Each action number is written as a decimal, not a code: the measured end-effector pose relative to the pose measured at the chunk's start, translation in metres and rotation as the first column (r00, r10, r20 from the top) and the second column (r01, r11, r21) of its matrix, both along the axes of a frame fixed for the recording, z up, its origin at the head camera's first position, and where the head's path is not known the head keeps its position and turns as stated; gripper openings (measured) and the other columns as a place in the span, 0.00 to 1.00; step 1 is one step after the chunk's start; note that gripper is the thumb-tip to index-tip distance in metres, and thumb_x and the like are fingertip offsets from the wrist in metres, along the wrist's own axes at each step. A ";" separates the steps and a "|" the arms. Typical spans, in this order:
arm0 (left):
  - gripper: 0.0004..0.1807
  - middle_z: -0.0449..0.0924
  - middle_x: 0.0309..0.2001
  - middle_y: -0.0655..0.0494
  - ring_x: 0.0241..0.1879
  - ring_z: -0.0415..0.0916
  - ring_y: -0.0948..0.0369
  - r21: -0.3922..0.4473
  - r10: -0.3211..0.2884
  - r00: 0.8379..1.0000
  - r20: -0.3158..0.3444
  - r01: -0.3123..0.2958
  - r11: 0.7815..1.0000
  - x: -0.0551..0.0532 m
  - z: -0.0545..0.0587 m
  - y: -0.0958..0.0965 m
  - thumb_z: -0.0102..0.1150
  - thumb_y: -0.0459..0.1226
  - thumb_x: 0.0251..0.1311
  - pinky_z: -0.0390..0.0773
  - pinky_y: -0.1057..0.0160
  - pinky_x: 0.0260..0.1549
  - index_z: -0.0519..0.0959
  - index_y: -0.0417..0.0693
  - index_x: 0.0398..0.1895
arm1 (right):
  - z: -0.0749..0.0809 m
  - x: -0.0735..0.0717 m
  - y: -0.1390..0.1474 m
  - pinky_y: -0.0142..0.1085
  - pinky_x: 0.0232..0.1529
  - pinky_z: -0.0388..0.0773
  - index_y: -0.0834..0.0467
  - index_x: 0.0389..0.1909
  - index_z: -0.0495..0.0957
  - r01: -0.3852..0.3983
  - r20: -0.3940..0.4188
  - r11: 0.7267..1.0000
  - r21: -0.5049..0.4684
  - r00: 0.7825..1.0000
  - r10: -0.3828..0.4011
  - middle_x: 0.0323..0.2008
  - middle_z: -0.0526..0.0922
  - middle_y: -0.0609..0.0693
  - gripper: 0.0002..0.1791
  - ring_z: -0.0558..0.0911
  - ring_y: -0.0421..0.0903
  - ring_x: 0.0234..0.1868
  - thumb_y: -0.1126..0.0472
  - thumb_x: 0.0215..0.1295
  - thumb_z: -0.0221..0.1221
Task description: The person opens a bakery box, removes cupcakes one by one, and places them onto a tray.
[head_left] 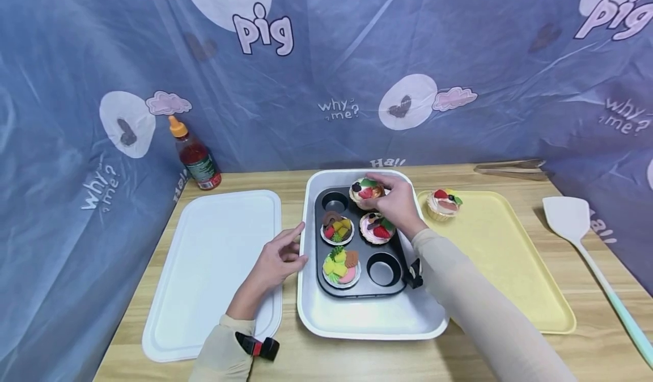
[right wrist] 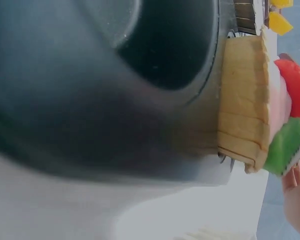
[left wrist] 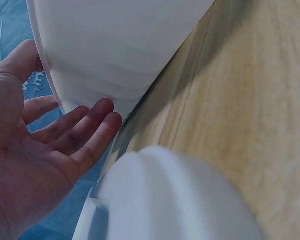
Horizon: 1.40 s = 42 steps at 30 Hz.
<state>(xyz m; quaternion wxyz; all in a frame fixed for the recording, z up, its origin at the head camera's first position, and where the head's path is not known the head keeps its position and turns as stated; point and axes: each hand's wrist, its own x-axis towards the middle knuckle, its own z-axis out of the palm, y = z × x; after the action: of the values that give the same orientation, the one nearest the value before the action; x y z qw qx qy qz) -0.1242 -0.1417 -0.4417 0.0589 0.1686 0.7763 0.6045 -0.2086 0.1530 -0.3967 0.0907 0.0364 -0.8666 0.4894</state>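
Observation:
My right hand point(head_left: 398, 203) pinches a fruit tart point(head_left: 366, 192) at the back right cup of the black muffin tin point(head_left: 352, 291). Just in front sits another tart point(head_left: 377, 234) with pink cream, strawberry and green fruit; its pleated case point(right wrist: 244, 100) shows large in the right wrist view. Two more tarts fill the left column: one with a brown ring and yellow pieces point(head_left: 338, 232), one with green and pink toppings point(head_left: 340, 268). My left hand point(head_left: 279, 258) touches the left side of the white deep tray point(head_left: 372, 322), fingers loosely bent against its outer wall point(left wrist: 115, 50).
A flat white tray point(head_left: 214, 268) lies to the left. On the right, a yellow tray point(head_left: 510, 268) bears one tart point(head_left: 442, 205). Behind are a sauce bottle point(head_left: 198, 158) and tongs point(head_left: 512, 169); a white spatula point(head_left: 566, 217) lies far right.

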 end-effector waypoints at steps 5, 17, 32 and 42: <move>0.39 0.71 0.64 0.35 0.45 0.76 0.62 -0.001 -0.017 1.000 0.003 0.017 1.000 -0.001 0.000 0.002 0.64 0.25 0.57 0.83 0.72 0.45 0.63 0.38 0.74 | 0.008 0.005 0.009 0.47 0.63 0.76 0.56 0.60 0.81 0.009 0.027 0.998 -0.057 1.000 -0.007 0.61 0.82 0.56 0.34 0.78 0.53 0.62 0.67 0.47 0.75; 0.39 0.69 0.67 0.37 0.46 0.76 0.60 -0.012 -0.010 1.000 0.025 0.010 1.000 0.001 -0.001 0.001 0.63 0.25 0.58 0.82 0.73 0.46 0.63 0.40 0.75 | 0.051 0.028 0.040 0.19 0.42 0.78 0.57 0.63 0.79 0.079 0.038 0.986 -0.149 0.997 -0.075 0.64 0.79 0.56 0.34 0.80 0.58 0.62 0.66 0.51 0.75; 0.40 0.69 0.67 0.34 0.46 0.79 0.52 -0.018 -0.011 1.000 -0.013 0.010 1.000 0.003 -0.002 0.002 0.63 0.23 0.58 0.83 0.71 0.44 0.62 0.38 0.75 | 0.065 0.051 0.135 0.15 0.40 0.75 0.59 0.66 0.76 0.241 0.057 0.968 -0.077 0.970 -0.237 0.53 0.85 0.35 0.38 0.79 0.18 0.40 0.58 0.52 0.77; 0.40 0.70 0.66 0.34 0.45 0.79 0.56 -0.032 -0.009 0.999 -0.031 0.008 0.999 0.003 -0.001 0.003 0.62 0.23 0.57 0.83 0.70 0.44 0.62 0.38 0.75 | 0.048 0.067 0.192 0.13 0.37 0.72 0.59 0.66 0.76 0.365 0.049 0.929 -0.060 0.931 -0.363 0.35 0.77 0.12 0.38 0.77 0.19 0.40 0.58 0.52 0.76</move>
<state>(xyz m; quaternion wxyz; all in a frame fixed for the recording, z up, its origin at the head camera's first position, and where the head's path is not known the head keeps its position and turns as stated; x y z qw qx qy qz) -0.1214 -0.1386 -0.4422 0.0522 0.1805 0.7858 0.5893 -0.1415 0.3451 -0.3486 0.1651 -0.1371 -0.8426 0.4939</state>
